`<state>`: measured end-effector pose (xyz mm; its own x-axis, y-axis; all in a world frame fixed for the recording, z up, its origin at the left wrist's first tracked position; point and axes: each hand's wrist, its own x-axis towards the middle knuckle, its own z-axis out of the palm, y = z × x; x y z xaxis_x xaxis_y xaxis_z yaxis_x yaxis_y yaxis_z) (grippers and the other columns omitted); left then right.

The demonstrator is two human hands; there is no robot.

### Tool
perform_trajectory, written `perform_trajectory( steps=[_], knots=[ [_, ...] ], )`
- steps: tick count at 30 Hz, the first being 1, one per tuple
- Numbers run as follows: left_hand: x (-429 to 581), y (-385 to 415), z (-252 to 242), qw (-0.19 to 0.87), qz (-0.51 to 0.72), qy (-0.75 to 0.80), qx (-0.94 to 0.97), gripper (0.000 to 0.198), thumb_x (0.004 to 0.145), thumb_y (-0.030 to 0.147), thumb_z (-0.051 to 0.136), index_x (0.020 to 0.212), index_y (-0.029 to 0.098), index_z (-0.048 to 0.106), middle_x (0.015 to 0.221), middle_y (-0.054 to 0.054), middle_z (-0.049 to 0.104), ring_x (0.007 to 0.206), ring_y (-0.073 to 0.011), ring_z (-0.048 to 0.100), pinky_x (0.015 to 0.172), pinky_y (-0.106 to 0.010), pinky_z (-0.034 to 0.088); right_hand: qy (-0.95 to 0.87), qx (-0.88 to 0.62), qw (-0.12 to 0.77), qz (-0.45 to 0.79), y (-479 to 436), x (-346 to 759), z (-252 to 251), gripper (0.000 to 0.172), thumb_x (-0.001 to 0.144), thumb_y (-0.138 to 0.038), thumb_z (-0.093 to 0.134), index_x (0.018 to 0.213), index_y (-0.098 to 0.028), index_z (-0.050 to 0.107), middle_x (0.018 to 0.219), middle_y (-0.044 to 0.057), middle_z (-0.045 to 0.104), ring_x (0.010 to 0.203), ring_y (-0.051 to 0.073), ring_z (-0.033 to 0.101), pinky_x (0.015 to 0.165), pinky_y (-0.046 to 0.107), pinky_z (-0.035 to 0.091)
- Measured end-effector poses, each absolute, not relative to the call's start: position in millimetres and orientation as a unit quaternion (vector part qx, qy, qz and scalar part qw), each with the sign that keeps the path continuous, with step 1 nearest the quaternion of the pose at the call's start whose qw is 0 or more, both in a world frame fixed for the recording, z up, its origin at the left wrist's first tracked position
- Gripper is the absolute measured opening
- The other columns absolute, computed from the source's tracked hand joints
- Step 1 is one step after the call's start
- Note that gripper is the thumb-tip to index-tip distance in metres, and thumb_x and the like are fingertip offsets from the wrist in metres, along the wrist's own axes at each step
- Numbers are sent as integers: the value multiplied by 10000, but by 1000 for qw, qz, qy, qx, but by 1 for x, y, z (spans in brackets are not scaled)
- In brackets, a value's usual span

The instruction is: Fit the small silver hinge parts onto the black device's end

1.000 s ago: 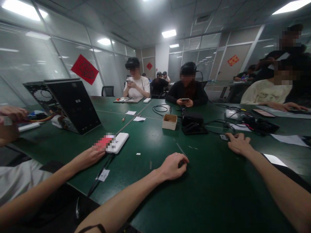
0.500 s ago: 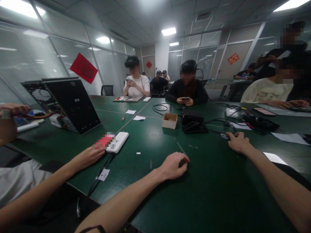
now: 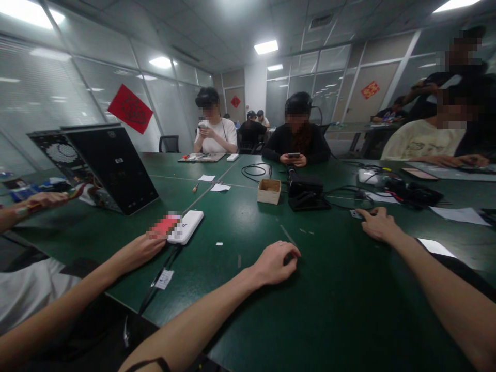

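Note:
My left hand (image 3: 276,262) rests on the green table (image 3: 333,305), palm down. Its fingers are loosely curved with a gap between thumb and forefinger, and nothing shows in it. Farther right, my right hand (image 3: 376,224) has its fingertips on a small, flat silvery piece (image 3: 354,213) with dark holes, at the tabletop. Its exact kind is too small to make out. Left of my left hand lies a tiny white scrap (image 3: 219,244). An open-topped wooden box (image 3: 268,191) stands beyond it, beside a black device on a stand (image 3: 308,194).
On the left, a co-worker's hand (image 3: 145,250) holds a blurred red item beside a white power bank (image 3: 188,227). Another hand (image 3: 48,199) grips wires by an opened black computer case (image 3: 112,170). Cables (image 3: 411,188) and paper sheets (image 3: 459,215) lie right. People sit opposite.
The view has shifted slightly. At the far left, the co-worker's hand with the wires has moved down and toward the computer case. My own hands look nearly still.

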<state>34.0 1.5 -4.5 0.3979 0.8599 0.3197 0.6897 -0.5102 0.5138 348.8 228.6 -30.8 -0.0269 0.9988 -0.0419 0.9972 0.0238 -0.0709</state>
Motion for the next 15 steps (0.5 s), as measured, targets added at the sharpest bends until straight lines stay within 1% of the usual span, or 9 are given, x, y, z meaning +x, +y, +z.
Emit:
perform_trajectory(
  steps=[2, 4, 8, 10, 13, 15],
  knots=[
    [34, 1, -4, 152, 281, 469, 824, 142, 824, 139, 529, 948, 156, 595, 891, -40, 645, 815, -157, 583, 738, -272, 474, -715, -697, 26, 42, 226, 348, -29, 527, 863, -301, 338, 1388, -264, 306, 1284, 190, 311, 1142, 399, 447, 872, 478, 414],
    [34, 2, -5, 152, 280, 469, 824, 140, 826, 140, 530, 947, 159, 596, 889, -38, 645, 819, -158, 584, 744, -274, 473, -711, -701, 39, 46, 225, 347, -28, 521, 852, -301, 358, 1369, -247, 322, 1276, 190, 324, 1119, 397, 463, 867, 478, 417],
    [34, 2, -6, 150, 280, 473, 822, 137, 828, 143, 531, 946, 165, 596, 895, -35, 644, 826, -158, 584, 751, -276, 472, -710, -702, 16, 51, 224, 346, -26, 503, 852, -304, 363, 1352, -250, 366, 1294, 188, 314, 1153, 403, 437, 863, 479, 420],
    [34, 2, -6, 148, 283, 469, 823, 138, 827, 144, 530, 948, 161, 595, 893, -38, 644, 818, -156, 583, 746, -273, 473, -711, -701, 8, 51, 224, 345, -25, 514, 859, -305, 351, 1371, -260, 347, 1313, 194, 298, 1163, 408, 428, 859, 476, 421],
    [34, 2, -6, 146, 282, 467, 825, 138, 824, 146, 531, 946, 160, 595, 884, -38, 642, 805, -154, 584, 739, -269, 474, -711, -701, 18, 50, 223, 345, -25, 539, 865, -307, 331, 1400, -261, 284, 1307, 198, 296, 1141, 411, 446, 853, 473, 424],
    [34, 2, -7, 146, 281, 467, 826, 141, 819, 142, 534, 945, 160, 596, 886, -39, 644, 806, -154, 585, 740, -269, 475, -711, -701, 25, 48, 222, 345, -25, 532, 867, -300, 320, 1396, -252, 286, 1288, 194, 308, 1128, 405, 459, 853, 467, 428]
  ],
)
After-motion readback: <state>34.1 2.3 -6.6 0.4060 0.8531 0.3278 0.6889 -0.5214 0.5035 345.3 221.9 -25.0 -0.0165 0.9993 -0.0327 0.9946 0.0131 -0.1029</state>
